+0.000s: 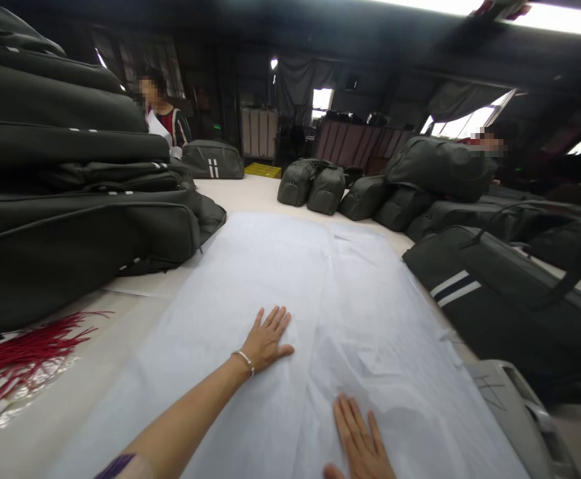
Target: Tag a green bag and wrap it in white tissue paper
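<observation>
A large sheet of thin white tissue paper (280, 266) lies spread along the table. My left hand (266, 339) rests flat on it, fingers apart, a thin bracelet on the wrist. My right hand (359, 442) lies flat on the paper near the bottom edge of the view, fingers stretched forward. Neither hand holds anything. A crease runs down the paper between the two hands.
A tall stack of dark green bags (66, 179) stands at the left. More bags (500, 293) lie at the right and several smaller ones (315, 186) at the far end. Red ties (26, 349) lie at the left edge. Two people stand in the background.
</observation>
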A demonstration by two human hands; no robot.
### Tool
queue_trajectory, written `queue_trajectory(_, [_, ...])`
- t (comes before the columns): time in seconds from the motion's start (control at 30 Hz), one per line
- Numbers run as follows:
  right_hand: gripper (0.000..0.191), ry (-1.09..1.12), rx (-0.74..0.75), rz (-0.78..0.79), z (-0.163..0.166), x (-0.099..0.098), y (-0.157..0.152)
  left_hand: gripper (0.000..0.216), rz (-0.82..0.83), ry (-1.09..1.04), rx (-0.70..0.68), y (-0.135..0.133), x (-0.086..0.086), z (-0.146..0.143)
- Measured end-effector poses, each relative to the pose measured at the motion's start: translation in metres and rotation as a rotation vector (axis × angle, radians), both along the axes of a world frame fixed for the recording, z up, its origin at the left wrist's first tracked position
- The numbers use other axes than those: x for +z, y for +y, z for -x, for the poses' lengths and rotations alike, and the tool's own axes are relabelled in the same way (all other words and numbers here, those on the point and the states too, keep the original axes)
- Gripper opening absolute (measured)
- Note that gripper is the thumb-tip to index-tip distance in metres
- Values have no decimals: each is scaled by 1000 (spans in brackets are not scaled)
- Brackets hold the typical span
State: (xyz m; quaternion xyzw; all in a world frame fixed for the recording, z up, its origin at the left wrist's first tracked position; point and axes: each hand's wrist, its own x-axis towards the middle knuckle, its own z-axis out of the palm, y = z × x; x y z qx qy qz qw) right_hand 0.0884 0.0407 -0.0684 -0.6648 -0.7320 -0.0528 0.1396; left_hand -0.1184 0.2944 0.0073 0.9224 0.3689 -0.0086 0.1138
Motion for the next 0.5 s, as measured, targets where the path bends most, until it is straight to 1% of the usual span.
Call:
queue_trajectory(0.07, [89, 18, -8, 4, 3, -4, 25, 76, -11, -2, 28, 17, -3, -8])
queue_trajectory(0.13, [81, 43, -108, 54, 9, 1, 55, 73, -13, 0, 72, 38, -3, -17])
queue_trajectory(0.17, [77, 59, -182, 95, 13, 8, 72, 72, -7, 3, 102, 50, -2, -21])
queue_trajectory(0.23, [73, 107, -298, 198, 25, 28, 103, 73, 15, 9, 159, 70, 4, -29])
queue_trajectory(0.27, [72, 154, -309, 255, 30, 41, 115, 74, 28, 8, 175, 77, 9, -31])
queue_trajectory(0.3, [71, 216, -283, 303, 34, 54, 122, 75, 42, 4, 175, 79, 15, -31])
queue_trajectory(0.33, [68, 281, -225, 330, 35, 67, 123, 74, 57, -2, 158, 77, 23, -28])
queue_trajectory(0.37, [65, 335, -142, 320, 32, 77, 117, 73, 72, -8, 128, 68, 30, -22])
queue_trajectory(0.4, [60, 368, -55, 270, 26, 84, 104, 71, 93, -7, 86, 53, 37, -13])
queue_trajectory(0.43, [55, 377, 14, 182, 16, 87, 83, 71, 118, -4, 32, 33, 43, 1])
queue_trajectory(0.5, [44, 335, 88, -42, -8, 82, 21, 75, 182, 10, -89, -21, 51, 38])
